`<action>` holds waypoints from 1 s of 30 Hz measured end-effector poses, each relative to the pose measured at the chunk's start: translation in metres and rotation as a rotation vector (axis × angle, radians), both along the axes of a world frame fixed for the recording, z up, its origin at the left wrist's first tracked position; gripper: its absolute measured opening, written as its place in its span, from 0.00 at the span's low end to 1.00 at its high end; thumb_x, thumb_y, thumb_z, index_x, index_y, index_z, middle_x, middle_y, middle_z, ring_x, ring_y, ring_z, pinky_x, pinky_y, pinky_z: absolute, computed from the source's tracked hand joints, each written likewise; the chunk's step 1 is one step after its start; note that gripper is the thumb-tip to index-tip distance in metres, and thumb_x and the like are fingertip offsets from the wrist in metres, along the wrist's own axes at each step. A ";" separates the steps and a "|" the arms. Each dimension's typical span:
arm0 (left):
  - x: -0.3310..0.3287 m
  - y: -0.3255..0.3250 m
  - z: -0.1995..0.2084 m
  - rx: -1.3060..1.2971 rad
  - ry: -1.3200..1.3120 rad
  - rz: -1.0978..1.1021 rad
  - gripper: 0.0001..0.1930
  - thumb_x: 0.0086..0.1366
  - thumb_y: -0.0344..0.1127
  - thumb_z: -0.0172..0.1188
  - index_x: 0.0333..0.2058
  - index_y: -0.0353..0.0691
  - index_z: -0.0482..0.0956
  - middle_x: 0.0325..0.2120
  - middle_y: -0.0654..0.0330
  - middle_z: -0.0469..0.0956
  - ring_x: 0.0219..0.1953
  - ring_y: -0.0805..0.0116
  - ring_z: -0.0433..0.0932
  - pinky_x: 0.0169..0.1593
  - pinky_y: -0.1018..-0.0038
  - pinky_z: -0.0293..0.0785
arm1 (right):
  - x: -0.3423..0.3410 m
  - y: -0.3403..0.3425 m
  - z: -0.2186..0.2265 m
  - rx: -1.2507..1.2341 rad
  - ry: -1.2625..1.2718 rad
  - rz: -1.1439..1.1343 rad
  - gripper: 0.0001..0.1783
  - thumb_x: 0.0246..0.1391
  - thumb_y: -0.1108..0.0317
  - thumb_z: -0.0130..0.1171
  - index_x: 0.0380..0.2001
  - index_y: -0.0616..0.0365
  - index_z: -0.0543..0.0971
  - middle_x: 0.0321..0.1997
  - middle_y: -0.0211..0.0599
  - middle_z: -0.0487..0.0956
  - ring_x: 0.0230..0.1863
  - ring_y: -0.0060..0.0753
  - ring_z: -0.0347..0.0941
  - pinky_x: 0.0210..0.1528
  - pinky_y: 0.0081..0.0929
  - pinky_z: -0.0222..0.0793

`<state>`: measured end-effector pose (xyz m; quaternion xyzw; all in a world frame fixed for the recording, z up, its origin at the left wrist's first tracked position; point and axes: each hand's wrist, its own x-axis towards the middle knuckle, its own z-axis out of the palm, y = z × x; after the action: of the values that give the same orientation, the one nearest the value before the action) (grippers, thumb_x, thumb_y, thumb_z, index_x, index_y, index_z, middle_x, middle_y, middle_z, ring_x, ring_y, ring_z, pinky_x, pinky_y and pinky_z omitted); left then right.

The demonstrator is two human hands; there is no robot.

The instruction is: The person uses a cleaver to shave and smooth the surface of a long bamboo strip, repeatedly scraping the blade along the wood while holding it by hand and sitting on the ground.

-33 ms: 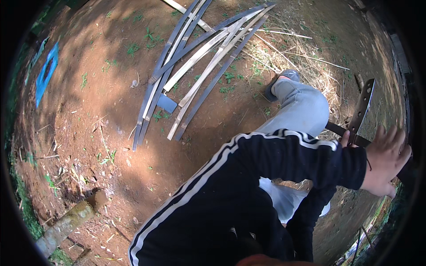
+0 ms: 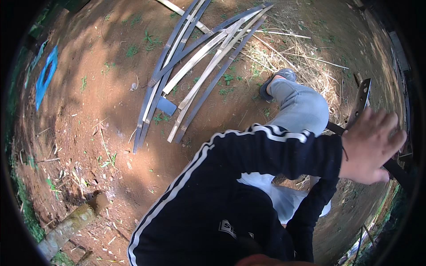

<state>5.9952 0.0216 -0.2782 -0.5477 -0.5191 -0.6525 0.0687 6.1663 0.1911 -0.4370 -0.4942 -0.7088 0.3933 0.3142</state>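
Observation:
My left hand [image 2: 370, 146] reaches across to the far right, back up, fingers spread and apart. I see nothing held in it. Just beyond its fingers rises the dark blade of a machete [image 2: 361, 95], with holes near its tip; the handle is hidden behind my left hand. A dark bamboo strip [image 2: 335, 128] passes under this hand and comes out past the thumb side. My right sleeve [image 2: 308, 217] runs up beneath the left arm, and my right hand is hidden there, so its grip does not show.
Several long split bamboo strips [image 2: 191, 66], dark and pale, lie crossed on the brown soil ahead. Near them is a small blue-grey flat piece [image 2: 167, 107]. Dry straw [image 2: 306, 66] lies beyond my foot [image 2: 277, 82]. At left are a blue object [image 2: 47, 77] and a log [image 2: 73, 221].
My left hand has moved left, toward my body, and now covers the lower blade and the finger seen beside it before. The machete tip has shifted slightly left.

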 end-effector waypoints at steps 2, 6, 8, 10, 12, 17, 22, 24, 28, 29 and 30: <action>-0.088 -0.051 -0.079 0.015 -0.030 0.252 0.26 0.53 0.43 0.64 0.48 0.37 0.69 0.38 0.52 0.70 0.36 0.60 0.72 0.39 0.63 0.70 | -0.006 0.000 -0.011 -0.023 -0.043 -0.007 0.22 0.58 0.50 0.56 0.36 0.62 0.73 0.20 0.28 0.70 0.15 0.16 0.62 0.15 0.20 0.54; -0.218 -0.230 -0.346 -0.941 -0.233 0.938 0.25 0.62 0.35 0.52 0.58 0.37 0.62 0.35 0.46 0.73 0.34 0.50 0.75 0.41 0.60 0.72 | 0.006 0.011 -0.043 -0.002 -0.203 0.015 0.23 0.60 0.48 0.52 0.33 0.60 0.76 0.18 0.26 0.68 0.13 0.16 0.61 0.16 0.18 0.56; -0.204 -0.324 -0.427 -1.439 -0.329 1.043 0.33 0.59 0.35 0.54 0.63 0.49 0.57 0.40 0.42 0.73 0.42 0.44 0.75 0.47 0.55 0.70 | -0.020 -0.001 -0.047 -0.072 -0.285 0.001 0.28 0.64 0.48 0.44 0.20 0.61 0.71 0.11 0.27 0.65 0.12 0.18 0.61 0.15 0.20 0.54; -0.185 -0.377 -0.470 -1.842 -0.423 1.006 0.39 0.57 0.37 0.54 0.67 0.54 0.47 0.43 0.39 0.73 0.43 0.44 0.76 0.49 0.58 0.70 | -0.028 0.008 -0.051 -0.014 -0.362 0.027 0.30 0.64 0.47 0.44 0.19 0.63 0.72 0.11 0.29 0.66 0.13 0.20 0.62 0.17 0.23 0.56; -0.175 -0.390 -0.484 -1.996 -0.479 0.929 0.40 0.57 0.38 0.53 0.67 0.56 0.45 0.40 0.42 0.77 0.42 0.46 0.78 0.47 0.58 0.72 | -0.029 0.018 -0.044 -0.037 -0.375 -0.021 0.30 0.63 0.46 0.45 0.20 0.63 0.73 0.14 0.29 0.68 0.16 0.19 0.64 0.18 0.23 0.58; -0.162 -0.363 -0.477 -2.251 -0.375 0.784 0.41 0.57 0.41 0.51 0.68 0.56 0.44 0.39 0.44 0.79 0.41 0.49 0.80 0.44 0.56 0.74 | -0.028 0.052 -0.041 0.126 -0.513 0.001 0.25 0.63 0.47 0.47 0.43 0.60 0.78 0.28 0.31 0.76 0.23 0.23 0.68 0.29 0.23 0.65; -0.158 -0.384 -0.508 -2.298 -0.284 0.738 0.40 0.57 0.44 0.50 0.68 0.54 0.43 0.37 0.45 0.80 0.39 0.49 0.80 0.44 0.57 0.75 | -0.017 0.069 -0.034 0.216 -0.742 0.088 0.27 0.62 0.47 0.47 0.43 0.65 0.76 0.20 0.34 0.74 0.18 0.23 0.65 0.25 0.26 0.63; -0.154 -0.385 -0.510 -2.296 -0.324 0.719 0.41 0.57 0.44 0.50 0.68 0.55 0.42 0.39 0.45 0.79 0.40 0.49 0.80 0.44 0.57 0.75 | -0.011 0.078 -0.044 0.222 -0.731 0.095 0.24 0.62 0.52 0.48 0.50 0.61 0.73 0.20 0.36 0.75 0.16 0.26 0.66 0.23 0.28 0.63; -0.147 -0.384 -0.509 -2.277 -0.415 0.748 0.42 0.57 0.45 0.51 0.68 0.55 0.40 0.49 0.43 0.73 0.44 0.49 0.78 0.45 0.56 0.74 | 0.007 0.089 -0.047 0.663 -0.894 0.435 0.26 0.60 0.63 0.50 0.61 0.54 0.63 0.21 0.42 0.76 0.17 0.34 0.72 0.21 0.30 0.65; -0.143 -0.372 -0.504 -2.268 -0.415 0.767 0.43 0.57 0.45 0.51 0.68 0.55 0.39 0.52 0.42 0.71 0.45 0.48 0.78 0.46 0.56 0.74 | 0.010 0.087 -0.050 0.663 -0.857 0.464 0.29 0.59 0.65 0.50 0.63 0.53 0.60 0.22 0.43 0.76 0.18 0.36 0.73 0.21 0.30 0.66; -0.140 -0.361 -0.498 -2.249 -0.514 0.785 0.43 0.58 0.47 0.51 0.68 0.56 0.38 0.59 0.42 0.62 0.50 0.47 0.74 0.50 0.56 0.72 | 0.015 0.085 -0.053 0.655 -0.857 0.466 0.30 0.59 0.66 0.50 0.64 0.52 0.59 0.22 0.44 0.76 0.19 0.38 0.74 0.22 0.30 0.67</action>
<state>5.8556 -0.3399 -0.7763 0.0377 -0.9236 0.1366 -0.3563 6.1809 0.2757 -0.4900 -0.3176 -0.9471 -0.0224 0.0411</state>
